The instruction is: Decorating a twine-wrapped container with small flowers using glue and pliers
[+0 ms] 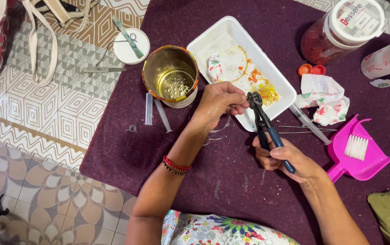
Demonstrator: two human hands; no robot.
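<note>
My right hand (282, 158) grips the dark blue handles of a pair of pliers (263, 122), whose jaws point up toward the near edge of a white foam tray (213, 38). My left hand (220, 103) is curled with fingertips right at the plier jaws, pinching something too small to make out. The tray holds small orange and yellow beads (258, 84) and a crumpled paper scrap (214, 68). Both hands hover over a purple cloth (222, 172).
A gold tin with a perforated bottom (171, 75) stands left of the tray, two clear tubes (155, 111) beside it. A syringe and thin needles (310, 127), crumpled tissue (324, 97), pink dustpan (358, 149), red-filled jar (340, 29), white lid (131, 45) lie around.
</note>
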